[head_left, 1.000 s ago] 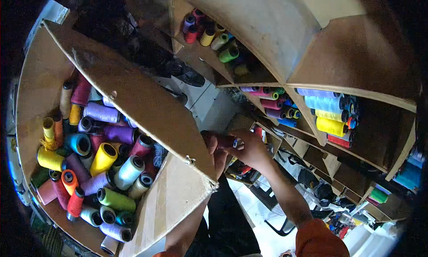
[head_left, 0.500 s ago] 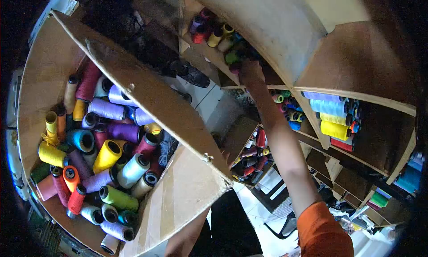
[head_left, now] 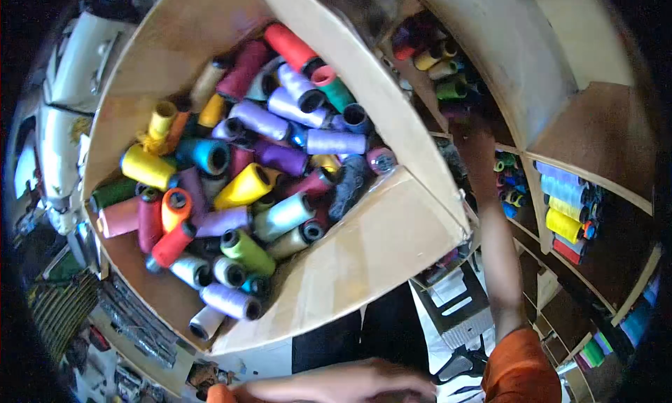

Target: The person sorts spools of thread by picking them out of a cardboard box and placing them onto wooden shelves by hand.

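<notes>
A cardboard box fills the left and middle of the view, holding several thread cones, among them a yellow cone, a purple cone and a green cone. My right hand reaches into a shelf compartment at the upper right, beside a dark reddish cone; its fingers are dark and blurred. Below the box, near its lower edge, my left hand is smeared by motion, its fingers not clear.
A wooden shelf on the right holds stacked blue, yellow and red cones. Under it, a dark crate stands on the floor. White machines are at the far left.
The view has swung left, showing more of the box's inside. My right hand went from beside the box up into the shelf. My left hand has come away from behind the box to below it.
</notes>
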{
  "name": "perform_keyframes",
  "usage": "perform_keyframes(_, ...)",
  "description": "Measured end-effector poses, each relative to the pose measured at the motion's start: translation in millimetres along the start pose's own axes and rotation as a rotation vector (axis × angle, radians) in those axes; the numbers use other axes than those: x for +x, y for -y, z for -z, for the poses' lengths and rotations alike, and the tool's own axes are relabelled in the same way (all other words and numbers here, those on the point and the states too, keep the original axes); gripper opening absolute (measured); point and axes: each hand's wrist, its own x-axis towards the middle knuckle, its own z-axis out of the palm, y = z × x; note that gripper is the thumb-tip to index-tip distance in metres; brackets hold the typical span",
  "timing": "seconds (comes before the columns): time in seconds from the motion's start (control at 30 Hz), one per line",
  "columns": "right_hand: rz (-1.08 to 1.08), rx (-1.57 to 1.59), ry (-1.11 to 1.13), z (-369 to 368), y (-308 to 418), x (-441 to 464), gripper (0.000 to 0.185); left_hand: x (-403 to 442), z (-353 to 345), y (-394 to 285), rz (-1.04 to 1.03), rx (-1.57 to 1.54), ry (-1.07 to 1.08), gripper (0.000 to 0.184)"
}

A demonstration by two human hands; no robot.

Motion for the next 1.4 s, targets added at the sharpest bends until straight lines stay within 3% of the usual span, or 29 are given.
perform_keyframes(0.07, -0.012, 0.096, -0.107, 13.7, 19.8, -28.8, 0.035, -24.9, 39.1, -40.6, -0.001, -0.072, 0.029, 0.029)
perform_keyframes(0.13, -0.037, 0.206, -0.086, 17.3, 28.7, -57.0, 0.035, -20.9, 80.7, -83.3, 0.051, 0.627, -0.378, 0.016)
perform_keyframes(0.17, -0.053, 0.27, -0.012, 9.6, 28.0, -71.7, 0.034, -6.1, 93.5, -89.8, 0.315, 0.798, -0.607, 0.018)
perform_keyframes(0.2, -0.069, 0.333, 0.056, 7.2, 28.6, -82.8, 0.034, -6.1, 127.2, -68.7, 0.347, 0.933, -0.647, 0.033)
perform_keyframes(0.27, -0.133, 0.444, 0.064, 16.3, 51.5, -102.4, 0.033, -15.8, 178.5, -28.9, 0.487, 1.36, -0.442, 0.05)
perform_keyframes(0.37, -0.11, 0.674, -0.016, 13.7, 72.7, -127.3, 0.029, -27.5, 206.1, 35.7, 0.55, 1.397, -0.388, 0.069)
perform_keyframes(0.47, -0.178, 0.706, 0.137, 19.3, 92.9, -132.3, 0.029, -6.1, 225.2, 48.5, 0.763, 1.097, -0.386, 0.081)
perform_keyframes(0.5, 0.018, 0.654, -0.044, 16.1, 95.6, -136.7, 0.031, -4.3, 222.9, 52.1, 0.683, 1.193, -0.41, 0.079)
perform_keyframes(0.57, -0.049, 0.641, 0.06, -1.7, 92.1, -148.5, 0.03, -6.4, 216.4, 57.0, 0.695, 1.2, -0.465, 0.074)
perform_keyframes(0.7, -0.147, 0.817, 0.06, 5.4, 97.1, -150.2, 0.028, -4.8, 215.7, 64.0, 0.723, 1.236, -0.519, 0.06)
perform_keyframes(0.73, -0.194, 0.903, 0.049, 9.5, 99.0, -149.5, 0.028, -4.2, 215.0, 63.8, 0.714, 1.239, -0.527, 0.058)
perform_keyframes(0.87, -0.241, 0.744, 0.152, 30.0, 92.8, -145.7, 0.028, 0.0, 212.5, 55.1, 0.622, 1.206, -0.604, 0.052)
perform_keyframes(1.0, -0.205, 0.921, 0.044, 24.3, 88.6, -140.1, 0.031, 0.5, 209.4, 51.3, 0.523, 1.199, -0.699, 0.054)
perform_keyframes(1.1, -0.296, 0.892, -0.044, 49.1, 92.2, -128.6, 0.035, 10.8, 186.2, 8.6, 0.389, 1.116, -0.747, 0.055)
perform_keyframes(1.13, -0.313, 1.036, -0.1, 67.0, 97.4, -124.3, 0.036, 13.9, 177.3, -11.0, 0.347, 1.0, -0.765, 0.051)
perform_keyframes(1.17, -0.328, 1.179, -0.162, 92.2, 104.7, -117.6, 0.038, 23.3, 159.6, -35.5, 0.161, 0.936, -0.754, 0.048)
perform_keyframes(1.2, -0.339, 1.323, -0.234, 120.5, 110.7, -110.7, 0.039, 33.3, 119.4, -81.5, 0.195, 0.579, -0.865, 0.05)
perform_keyframes(1.33, -0.043, 1.615, 0.068, 217.2, 140.4, -104.1, 0.051, 35.5, 60.5, -101.5, 0.006, 0.072, -0.768, 0.065)
perform_keyframes(1.4, 0.141, 1.415, 0.094, 230.1, 141.4, -105.8, 0.056, 35.6, 43.1, -89.6, 0.082, -0.035, -0.766, 0.07)
